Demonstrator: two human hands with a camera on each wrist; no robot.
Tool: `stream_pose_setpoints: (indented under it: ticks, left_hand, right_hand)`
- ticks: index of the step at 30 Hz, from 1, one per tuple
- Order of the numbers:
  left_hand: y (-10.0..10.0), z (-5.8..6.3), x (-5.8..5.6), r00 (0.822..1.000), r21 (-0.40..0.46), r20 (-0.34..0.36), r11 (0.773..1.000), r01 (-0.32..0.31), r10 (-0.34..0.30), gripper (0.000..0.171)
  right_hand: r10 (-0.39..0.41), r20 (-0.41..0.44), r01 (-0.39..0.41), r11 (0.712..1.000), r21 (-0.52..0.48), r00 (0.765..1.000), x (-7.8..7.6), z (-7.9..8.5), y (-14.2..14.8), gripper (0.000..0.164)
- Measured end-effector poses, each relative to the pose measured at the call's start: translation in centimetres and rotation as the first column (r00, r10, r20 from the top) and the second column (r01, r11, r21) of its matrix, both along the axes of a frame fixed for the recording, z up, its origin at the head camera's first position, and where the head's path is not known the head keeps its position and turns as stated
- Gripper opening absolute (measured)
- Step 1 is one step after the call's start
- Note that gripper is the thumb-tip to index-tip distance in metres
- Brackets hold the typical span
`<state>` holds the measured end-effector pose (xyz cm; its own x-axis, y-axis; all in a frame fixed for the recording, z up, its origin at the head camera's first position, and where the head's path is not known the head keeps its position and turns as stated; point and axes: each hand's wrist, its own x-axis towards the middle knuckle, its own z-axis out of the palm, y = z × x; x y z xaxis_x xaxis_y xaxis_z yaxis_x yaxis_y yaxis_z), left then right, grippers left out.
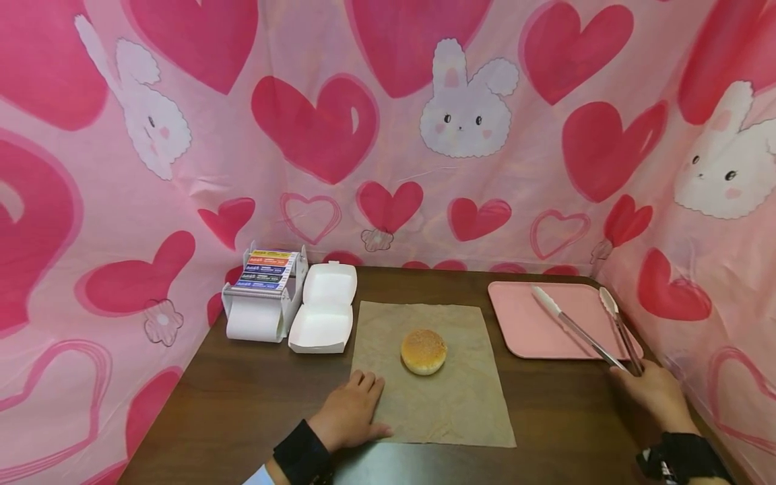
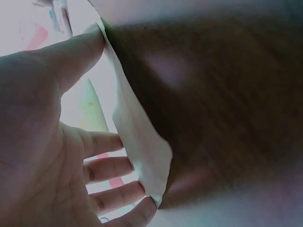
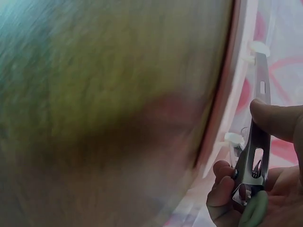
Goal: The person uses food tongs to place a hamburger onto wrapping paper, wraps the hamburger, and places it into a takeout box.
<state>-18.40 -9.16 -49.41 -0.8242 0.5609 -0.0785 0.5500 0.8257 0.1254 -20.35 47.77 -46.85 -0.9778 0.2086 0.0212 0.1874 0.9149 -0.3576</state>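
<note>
A round bun with a browned top lies on a square of brown paper. My left hand rests on the paper's lower left edge, its fingers extended. In the left wrist view, the fingertips and thumb of that hand touch along the paper's edge. At the right, my right hand grips metal tongs by the handle end. Their two white-tipped arms are spread apart over a pink tray. The right wrist view shows the thumb pressed on one arm of the tongs.
An opened white clamshell box stands left of the paper. Beside it is a label dispenser with several coloured rolls and a white sheet hanging out. Pink fabric with hearts and rabbits walls in the dark wooden table.
</note>
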Motion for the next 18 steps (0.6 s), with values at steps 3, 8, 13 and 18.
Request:
stream_pose_setpoints:
  ticks: [3, 8, 13, 18]
  left_hand:
    - [0.1, 0.0, 0.0, 1.000, -0.001, 0.007, 1.000, -0.001, 0.001, 0.083]
    - [0.1, 0.1, 0.0, 1.000, -0.012, 0.016, 1.000, -0.007, 0.007, 0.084]
    - [0.1, 0.2, -0.1, 1.000, -0.019, 0.029, 1.000, -0.011, 0.011, 0.083]
    - [0.1, 0.2, -0.1, 1.000, -0.019, 0.029, 1.000, -0.012, 0.013, 0.083]
  right_hand:
    - [-0.014, 0.006, 0.014, 1.000, -0.005, 1.000, 0.1, -0.4, 0.4, 0.067]
    - [-0.031, 0.035, 0.031, 1.000, -0.006, 0.999, -0.2, -0.9, 0.9, 0.068]
    - [-0.033, 0.075, 0.035, 0.999, -0.021, 0.997, -0.4, -1.3, 1.3, 0.069]
    - [-0.021, 0.157, 0.025, 0.999, -0.027, 0.987, -0.4, -1.5, 1.4, 0.078]
